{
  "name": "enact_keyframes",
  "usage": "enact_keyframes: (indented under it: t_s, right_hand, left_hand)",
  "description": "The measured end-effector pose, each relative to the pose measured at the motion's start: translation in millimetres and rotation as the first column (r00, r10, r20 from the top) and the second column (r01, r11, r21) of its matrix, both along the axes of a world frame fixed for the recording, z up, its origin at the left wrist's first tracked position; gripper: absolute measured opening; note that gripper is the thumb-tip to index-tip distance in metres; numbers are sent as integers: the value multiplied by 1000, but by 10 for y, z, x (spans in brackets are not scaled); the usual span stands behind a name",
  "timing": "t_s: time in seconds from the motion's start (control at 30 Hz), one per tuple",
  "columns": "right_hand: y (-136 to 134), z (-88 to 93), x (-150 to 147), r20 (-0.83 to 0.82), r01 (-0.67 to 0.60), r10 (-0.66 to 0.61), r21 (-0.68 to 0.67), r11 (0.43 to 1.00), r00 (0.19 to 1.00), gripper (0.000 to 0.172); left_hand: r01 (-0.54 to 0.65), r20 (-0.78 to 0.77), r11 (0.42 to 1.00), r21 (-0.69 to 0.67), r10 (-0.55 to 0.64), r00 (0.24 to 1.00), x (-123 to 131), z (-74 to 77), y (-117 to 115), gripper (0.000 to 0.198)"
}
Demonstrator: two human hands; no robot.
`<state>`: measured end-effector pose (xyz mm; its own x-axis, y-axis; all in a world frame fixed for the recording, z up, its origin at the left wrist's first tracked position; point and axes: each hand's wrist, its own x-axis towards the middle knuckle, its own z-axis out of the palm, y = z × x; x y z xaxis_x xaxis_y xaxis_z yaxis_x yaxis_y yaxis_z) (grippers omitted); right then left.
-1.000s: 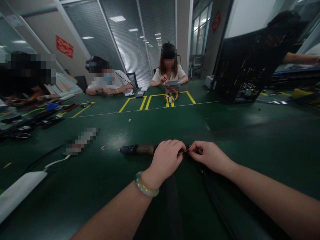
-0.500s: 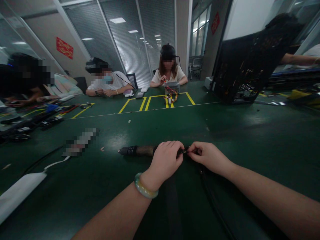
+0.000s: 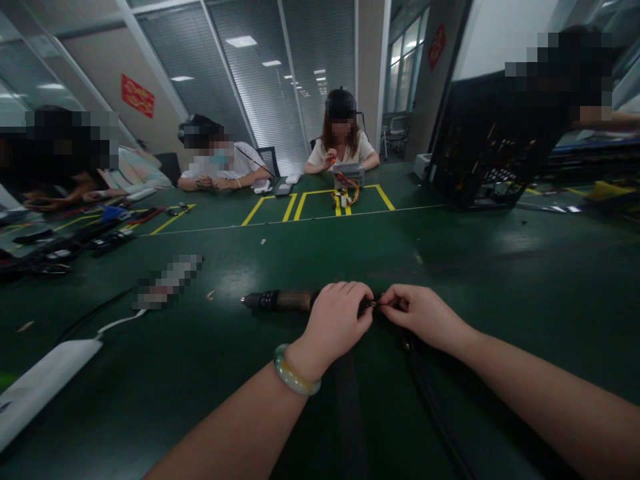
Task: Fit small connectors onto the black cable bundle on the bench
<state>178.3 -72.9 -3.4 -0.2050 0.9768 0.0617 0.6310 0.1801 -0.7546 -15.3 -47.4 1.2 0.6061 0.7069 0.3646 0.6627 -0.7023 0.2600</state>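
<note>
A dark electric screwdriver (image 3: 293,301) with a brownish grip lies on the green table, its metal tip pointing left. Wrapped over the rear of its body is my left hand (image 3: 340,310), closed on it; a coloured bangle circles that wrist. A small brass-coloured part (image 3: 373,304) shows at the tool's back end, between my hands. The fingertips of my right hand (image 3: 417,310) are pinched together right beside that part; what they hold is too small to make out. Below this hand a black cable (image 3: 433,407) with a shiny end runs toward the table's near edge.
A white power strip (image 3: 50,377) lies at left, with a pixelated item (image 3: 173,283) beyond it. Dark parts and cables pile up (image 3: 65,250) at far left. A black computer case (image 3: 493,140) stands at back right. Several people sit around; wires (image 3: 347,187) lie before one.
The view has shifted slightly, so everything appears a little farther right. Both hands keep nearly the same pose at the back end of the screwdriver.
</note>
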Motion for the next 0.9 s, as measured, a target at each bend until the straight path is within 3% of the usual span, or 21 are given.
enact_keyframes:
  t_s: [0.9]
  right_hand:
    - [-7,-8,-16,-15,15,-15,-20,1000,1000,10]
  left_hand:
    - [9,7,1000,-1,-9,1000,-7,0,-6,14]
